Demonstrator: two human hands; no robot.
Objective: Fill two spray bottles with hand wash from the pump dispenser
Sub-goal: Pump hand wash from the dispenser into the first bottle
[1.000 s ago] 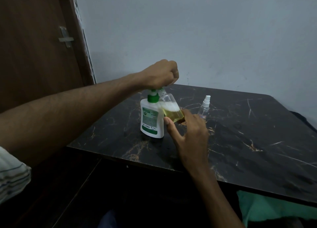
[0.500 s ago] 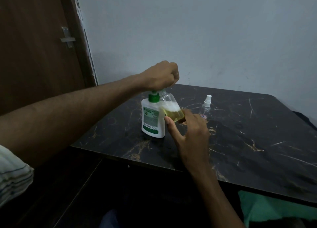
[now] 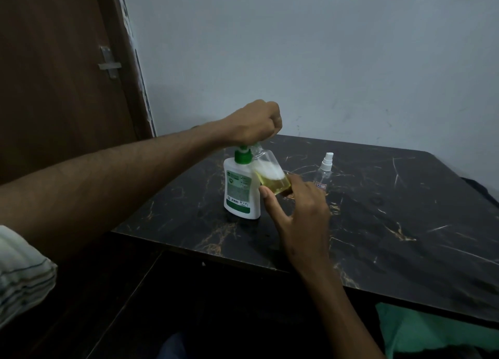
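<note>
little has moved: left grip [image 3: 252, 123] fisted on one pump dispenser [image 3: 241, 187], right grip [image 3: 294, 207] holding one of two spray bottles [image 3: 272, 173].

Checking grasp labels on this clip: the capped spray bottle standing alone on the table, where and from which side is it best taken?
Probably round the clear body of the capped spray bottle, below the white sprayer, fingers coming from the near right side. It stands upright and apart; the right hand holding the tilted bottle crowds its left.

Black marble-look table [image 3: 405, 223], brown door [image 3: 54, 88], metal latch [image 3: 109, 65], pale wall [image 3: 297, 61]
</note>
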